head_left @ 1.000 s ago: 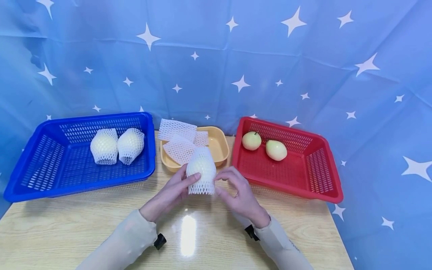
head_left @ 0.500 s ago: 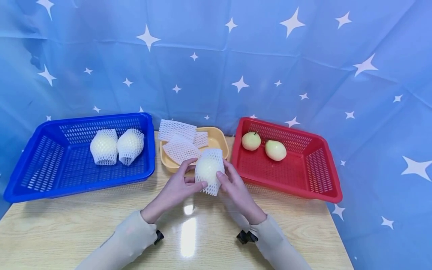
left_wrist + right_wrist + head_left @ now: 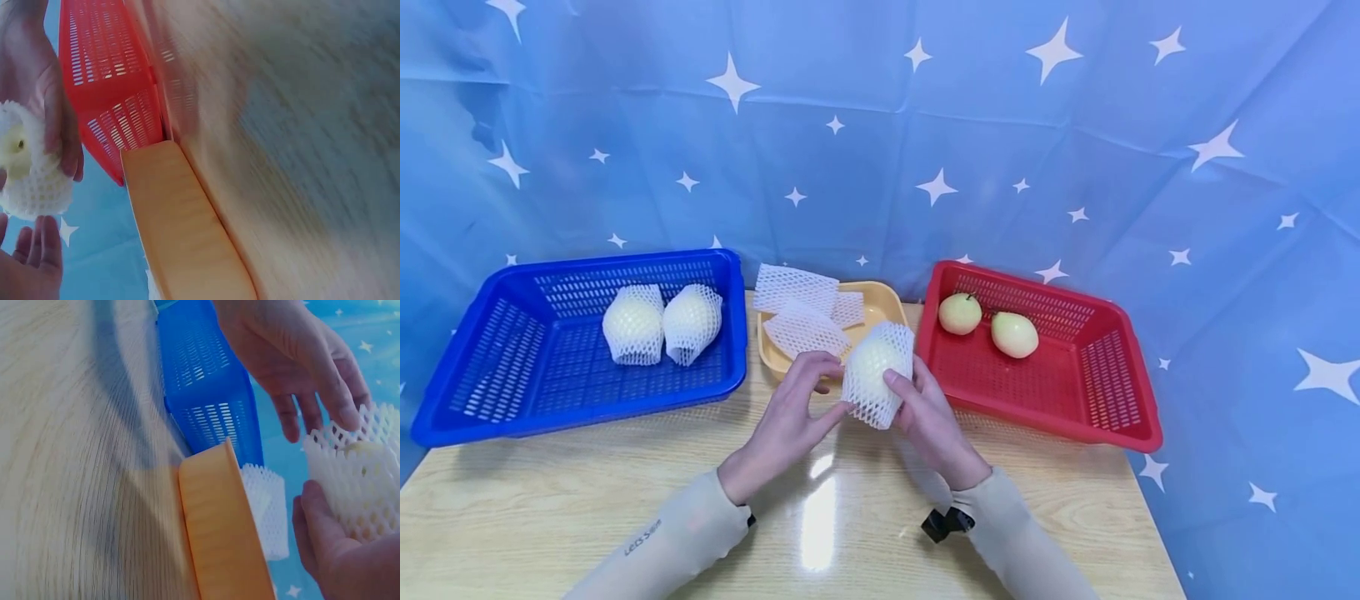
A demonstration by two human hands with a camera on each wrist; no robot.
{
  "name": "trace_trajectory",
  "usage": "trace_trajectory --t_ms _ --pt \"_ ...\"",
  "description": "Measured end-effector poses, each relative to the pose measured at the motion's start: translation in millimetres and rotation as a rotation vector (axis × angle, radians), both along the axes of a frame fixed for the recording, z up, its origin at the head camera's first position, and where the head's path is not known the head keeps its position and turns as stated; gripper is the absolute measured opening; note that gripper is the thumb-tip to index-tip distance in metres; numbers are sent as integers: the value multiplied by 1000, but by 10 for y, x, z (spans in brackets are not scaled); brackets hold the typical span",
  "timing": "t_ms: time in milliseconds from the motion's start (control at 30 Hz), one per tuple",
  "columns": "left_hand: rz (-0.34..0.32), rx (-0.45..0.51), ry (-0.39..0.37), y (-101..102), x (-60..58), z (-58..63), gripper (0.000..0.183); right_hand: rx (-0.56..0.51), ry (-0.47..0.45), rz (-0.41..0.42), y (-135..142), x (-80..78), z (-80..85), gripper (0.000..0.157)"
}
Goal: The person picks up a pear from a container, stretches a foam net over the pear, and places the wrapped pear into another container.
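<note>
A pear in a white foam net sleeve (image 3: 877,375) is held up over the table, just in front of the shallow yellow tray. My right hand (image 3: 931,421) grips it from the right, thumb across the front of the net. On the other side my left hand (image 3: 786,412) has its fingers spread, and its thumb tip comes right at the sleeve's lower left edge. In the right wrist view the sleeve's open end (image 3: 319,440) faces the left thumb. One end of the pear (image 3: 17,149), with a small dark spot, shows inside the net in the left wrist view.
Flat foam nets (image 3: 797,292) lie in and over the yellow tray (image 3: 891,329). A blue basket (image 3: 580,406) at left holds two netted pears (image 3: 634,325). Two bare pears (image 3: 1015,335) sit in the red basket (image 3: 1052,408) at right. Behind hangs a blue starry cloth (image 3: 865,150).
The netted pear has passed from my left hand's grip into my right hand's, moving right and tilting. My left fingers have loosened and drawn off to its left side.
</note>
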State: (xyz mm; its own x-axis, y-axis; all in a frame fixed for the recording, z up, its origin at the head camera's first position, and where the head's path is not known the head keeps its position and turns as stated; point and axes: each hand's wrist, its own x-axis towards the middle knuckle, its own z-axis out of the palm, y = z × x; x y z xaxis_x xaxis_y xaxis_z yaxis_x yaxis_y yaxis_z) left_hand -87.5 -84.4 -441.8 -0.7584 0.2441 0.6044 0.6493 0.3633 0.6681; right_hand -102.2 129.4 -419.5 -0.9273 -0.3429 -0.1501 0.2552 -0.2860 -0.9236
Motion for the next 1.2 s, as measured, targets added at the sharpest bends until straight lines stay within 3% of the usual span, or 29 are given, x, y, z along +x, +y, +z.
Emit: trace_trajectory --t_ms 100,233,367,467,600,767,933,1033,1200 --pt "20 18 77 17 5 -41 27 -16 0 -15 -3 7 13 62" --pt "-38 9 147 15 35 -95 15 -25 18 -35 6 1 29 61" --pt "-84 -9 121 13 58 -136 14 35 56 -33 22 0 37 63" --pt "-76 41 28 18 69 -164 21 115 84 -22 31 6 24 65" --pt "-75 222 -131 35 96 -163 32 229 123 -19 36 13 9 68" --pt "-93 439 -432 74 126 -60 37 360 194 -13 28 31 4 73" --pt "-113 509 -705 85 105 34 48 408 222 -5 10 55 -1 76" --pt "-146 527 -802 83 97 53 56 414 205 23 -5 60 0 79" --pt "-259 531 -864 77 99 42 63 437 179 78 6 51 14 80"
